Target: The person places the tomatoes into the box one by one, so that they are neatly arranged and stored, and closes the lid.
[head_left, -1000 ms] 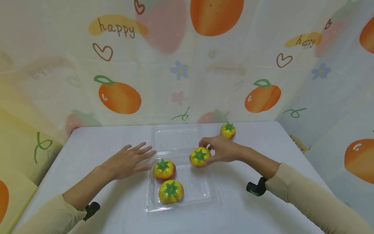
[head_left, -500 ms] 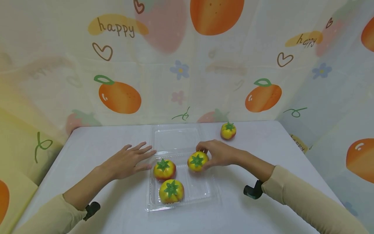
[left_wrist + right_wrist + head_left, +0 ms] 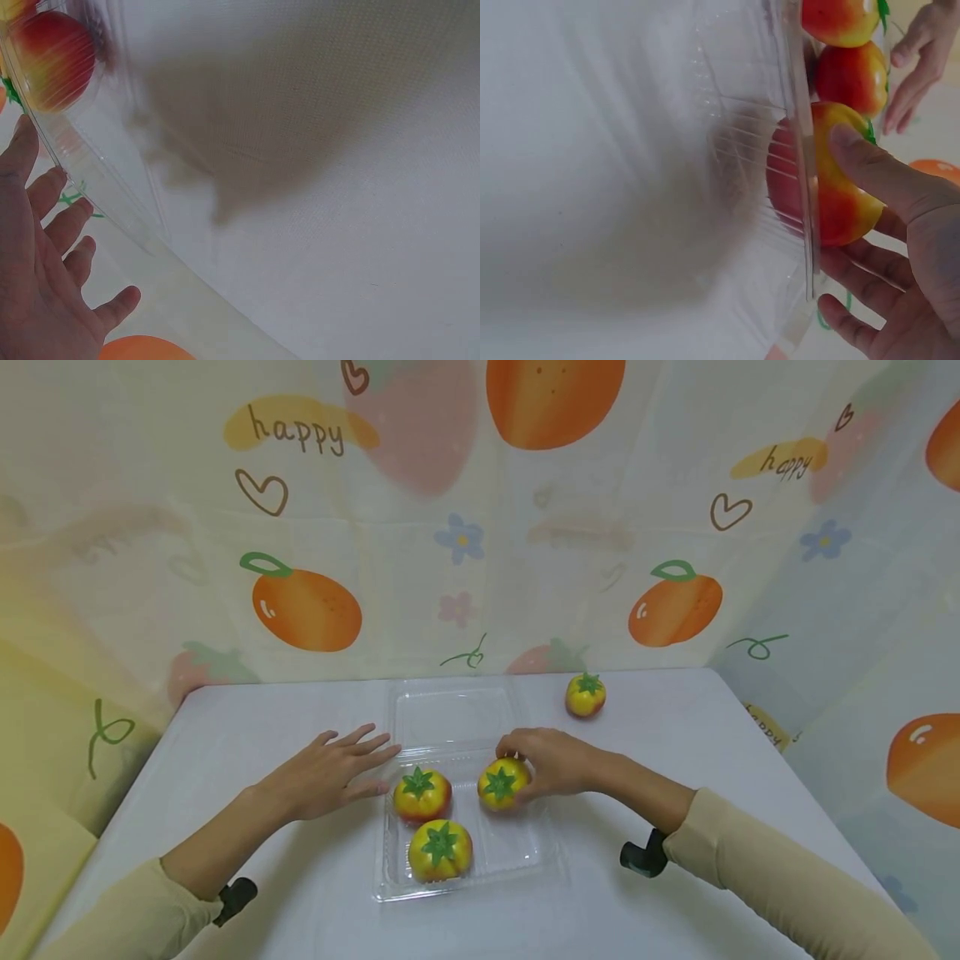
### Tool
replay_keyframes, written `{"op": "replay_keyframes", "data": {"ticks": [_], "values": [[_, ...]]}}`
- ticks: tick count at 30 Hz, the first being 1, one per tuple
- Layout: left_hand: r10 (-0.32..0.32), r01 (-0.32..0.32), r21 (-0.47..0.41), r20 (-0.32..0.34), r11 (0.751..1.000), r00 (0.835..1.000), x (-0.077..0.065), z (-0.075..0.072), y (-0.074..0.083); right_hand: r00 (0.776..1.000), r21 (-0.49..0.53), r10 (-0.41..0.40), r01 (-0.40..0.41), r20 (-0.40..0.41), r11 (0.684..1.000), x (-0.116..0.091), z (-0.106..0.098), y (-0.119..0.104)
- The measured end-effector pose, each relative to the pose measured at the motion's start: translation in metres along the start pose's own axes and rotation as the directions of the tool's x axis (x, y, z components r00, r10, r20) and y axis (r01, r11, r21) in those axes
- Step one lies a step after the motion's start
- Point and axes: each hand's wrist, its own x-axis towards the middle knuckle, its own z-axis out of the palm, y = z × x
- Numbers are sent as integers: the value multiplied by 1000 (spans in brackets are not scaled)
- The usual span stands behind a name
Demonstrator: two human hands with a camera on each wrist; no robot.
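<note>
In the head view my right hand [image 3: 551,762] holds a yellow-red tomato [image 3: 501,783] with a green star-shaped top, thumb on one side and fingers on the other. The right wrist view shows the lower part of this tomato [image 3: 847,180] behind the clear wall of a plastic clamshell box [image 3: 804,142], at the back right of its base. Two similar tomatoes, a rear one [image 3: 422,795] and a front one [image 3: 440,852], sit in the left half of the base. My left hand [image 3: 330,777] is spread with straight fingers, fingertips right at the box's left edge.
The box's clear lid [image 3: 453,714] lies folded back behind the base. Another tomato [image 3: 585,696] stands near the back edge of the white-covered table [image 3: 660,718]. A fruit-printed cloth [image 3: 405,593] hangs behind and at both sides.
My right hand has moved left and toward me with the tomato, lowering it into the box's back right. The back tomato has come into full view. My left hand has stayed still.
</note>
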Motion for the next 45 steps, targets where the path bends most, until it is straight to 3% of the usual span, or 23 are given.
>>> {"op": "replay_keyframes", "data": {"ticks": [16, 22, 26, 34, 45], "values": [[7, -7, 11, 1, 1000, 1000, 1, -2, 0, 1000, -81, -30, 29, -9, 996, -3, 1, 0], [8, -8, 10, -9, 1000, 1000, 1, -1, 1, 1000, -4, 16, -16, 3, 1000, -5, -13, 7], [10, -9, 15, -19, 1000, 1000, 1, 0, 0, 995, 55, 47, -42, -84, 998, -7, -29, 21], [8, -8, 17, -8, 1000, 1000, 1, 0, -1, 941, 162, 185, -144, -283, 976, -5, -56, 59], [0, 0, 2, -1, 1000, 1000, 1, 0, 1, 822, 319, 392, -273, -413, 908, -10, -54, 107]]}}
